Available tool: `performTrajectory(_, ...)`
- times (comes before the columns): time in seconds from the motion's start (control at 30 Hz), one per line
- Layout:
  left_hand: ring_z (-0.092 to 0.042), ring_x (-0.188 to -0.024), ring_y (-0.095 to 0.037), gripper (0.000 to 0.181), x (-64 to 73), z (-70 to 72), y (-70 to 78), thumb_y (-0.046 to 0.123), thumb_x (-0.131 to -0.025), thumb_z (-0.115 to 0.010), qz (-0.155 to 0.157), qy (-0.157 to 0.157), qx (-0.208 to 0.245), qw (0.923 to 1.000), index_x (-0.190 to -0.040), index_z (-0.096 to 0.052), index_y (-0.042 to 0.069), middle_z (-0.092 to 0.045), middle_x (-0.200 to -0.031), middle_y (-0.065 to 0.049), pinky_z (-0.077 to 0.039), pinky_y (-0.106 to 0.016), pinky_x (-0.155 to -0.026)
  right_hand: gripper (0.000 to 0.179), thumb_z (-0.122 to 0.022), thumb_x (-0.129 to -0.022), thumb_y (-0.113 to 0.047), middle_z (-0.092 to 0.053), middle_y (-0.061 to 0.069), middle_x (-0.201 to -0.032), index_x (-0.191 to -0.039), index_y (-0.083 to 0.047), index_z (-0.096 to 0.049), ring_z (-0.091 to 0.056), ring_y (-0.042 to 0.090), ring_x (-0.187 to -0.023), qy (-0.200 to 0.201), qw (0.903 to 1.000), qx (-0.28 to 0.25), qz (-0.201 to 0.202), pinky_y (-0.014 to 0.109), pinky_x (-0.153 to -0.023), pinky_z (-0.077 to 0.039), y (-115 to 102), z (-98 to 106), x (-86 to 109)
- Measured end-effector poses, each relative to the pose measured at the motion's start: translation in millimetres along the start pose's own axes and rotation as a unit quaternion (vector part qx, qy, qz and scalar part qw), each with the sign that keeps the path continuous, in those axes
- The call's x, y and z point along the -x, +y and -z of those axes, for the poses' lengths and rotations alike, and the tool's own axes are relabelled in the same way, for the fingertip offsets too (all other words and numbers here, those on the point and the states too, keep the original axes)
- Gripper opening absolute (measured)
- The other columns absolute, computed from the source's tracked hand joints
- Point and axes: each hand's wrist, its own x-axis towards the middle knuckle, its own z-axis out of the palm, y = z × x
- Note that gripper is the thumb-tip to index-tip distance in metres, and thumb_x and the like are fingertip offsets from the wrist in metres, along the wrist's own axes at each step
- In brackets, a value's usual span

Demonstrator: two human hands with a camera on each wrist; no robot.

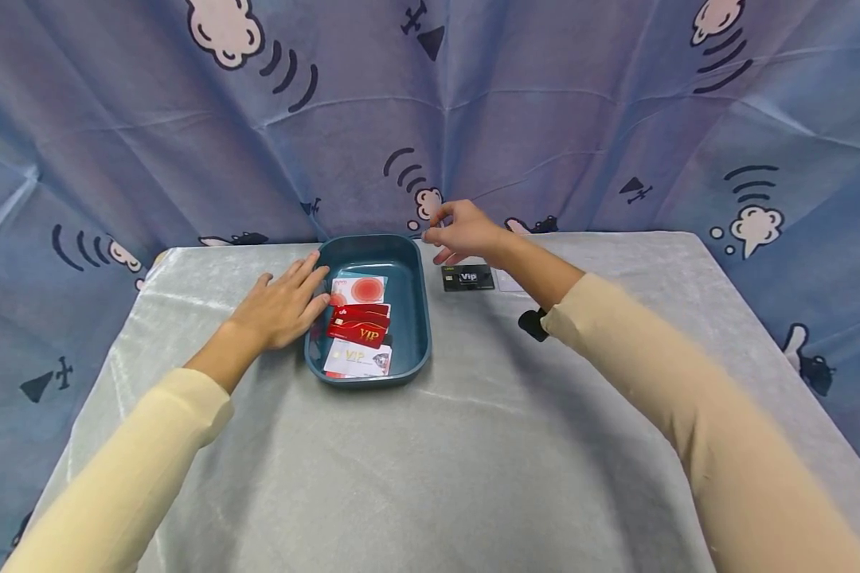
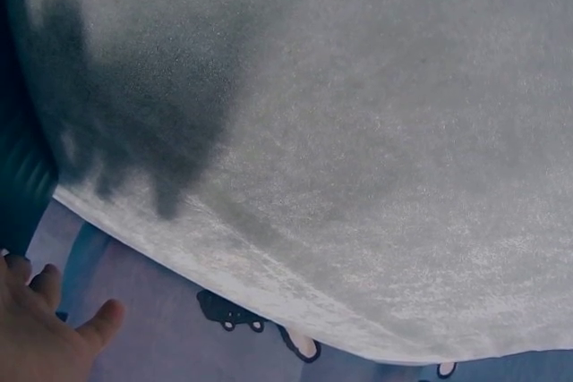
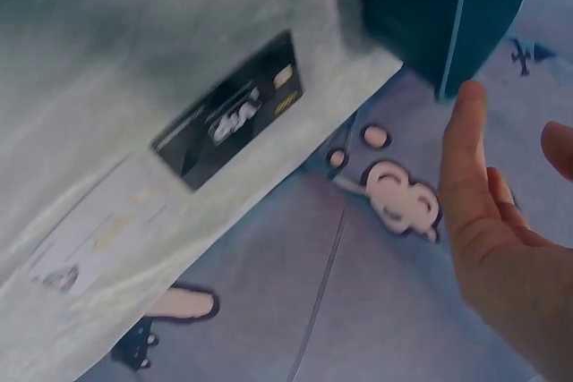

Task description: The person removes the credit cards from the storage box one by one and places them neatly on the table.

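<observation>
My left hand [image 1: 279, 306] rests on the left rim of a dark teal tray [image 1: 410, 302], fingers spread. Inside the tray lie overlapping cards: a white card with a red circle [image 1: 351, 291], a red VIP card [image 1: 361, 333] and a white VIP card [image 1: 351, 360]. My right hand [image 1: 469, 232] hovers off the tray's far right corner, near a black Vip card [image 1: 468, 278]. In the right wrist view its fingers are extended and the thumb stands apart, with nothing seen between them. A white card [image 3: 103, 225] lies beside the black one on the cloth.
A pale grey cloth [image 1: 473, 477] covers the table. Behind its far edge hangs a blue-purple patterned curtain [image 1: 530, 127]. A small black piece [image 1: 533, 325] sits at the right wrist.
</observation>
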Motion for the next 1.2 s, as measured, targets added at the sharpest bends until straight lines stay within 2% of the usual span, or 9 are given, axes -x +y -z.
performTrajectory(0.23, -0.011, -0.152, -0.036, 0.063, 0.2, 0.8, 0.5, 0.041, -0.106, -0.032, -0.005, -0.001, -0.001, 1.0, -0.159, -0.021, 0.008, -0.003, -0.167, -0.011, -0.014, -0.069, -0.114, 0.036, -0.06, -0.1, -0.014, -0.059, 0.025, -0.123, -0.13, 0.002, -0.048, -0.071, 0.035, -0.099, -0.037, 0.9991, -0.004, 0.022, 0.036, -0.084, -0.058, -10, -29, -6.0)
performTrajectory(0.53, -0.01, -0.152, -0.036, 0.063, 0.0, 1.5, 1.4, 0.041, -0.106, -0.031, -0.002, -0.007, -0.001, 1.0, -0.159, -0.02, 0.009, -0.002, -0.167, -0.011, -0.013, -0.068, -0.114, 0.04, -0.061, -0.1, -0.022, -0.057, 0.02, -0.122, -0.132, -0.002, -0.048, -0.068, 0.035, -0.104, -0.087, 0.9954, 0.04, 0.003, 0.033, -0.084, -0.058, -20, -54, -11.2)
performTrajectory(0.7, -0.01, -0.152, -0.035, 0.063, 0.4, 2.2, 1.1, 0.041, -0.106, -0.031, -0.001, -0.004, -0.002, 1.0, -0.159, -0.02, 0.009, -0.002, -0.167, -0.01, -0.014, -0.068, -0.114, 0.043, -0.06, -0.1, -0.023, -0.055, 0.023, -0.126, -0.135, -0.001, -0.046, -0.067, 0.034, -0.105, -0.095, 0.9939, 0.056, -0.007, 0.034, -0.087, -0.057, -21, -64, -16.7)
performTrajectory(0.9, -0.01, -0.152, -0.035, 0.063, -0.7, 2.4, 1.2, 0.041, -0.106, -0.032, -0.001, -0.002, -0.005, 1.0, -0.159, -0.021, 0.009, -0.003, -0.167, -0.01, -0.015, -0.068, -0.114, 0.046, -0.06, -0.101, -0.025, -0.056, 0.018, -0.128, -0.137, -0.001, -0.045, -0.068, 0.03, -0.103, -0.089, 0.9943, 0.056, -0.017, 0.037, -0.09, -0.056, -19, -71, -24.8)
performTrajectory(1.2, -0.01, -0.152, -0.034, 0.063, 0.1, 2.4, 1.0, 0.041, -0.106, -0.031, 0.0, -0.003, -0.001, 1.0, -0.159, -0.02, 0.009, -0.003, -0.167, -0.01, -0.014, -0.068, -0.115, 0.057, -0.057, -0.102, -0.026, -0.048, 0.018, -0.143, -0.148, 0.0, -0.036, -0.063, 0.034, -0.112, -0.116, 0.9903, 0.067, -0.039, 0.043, -0.097, -0.052, -21, -78, -31.6)
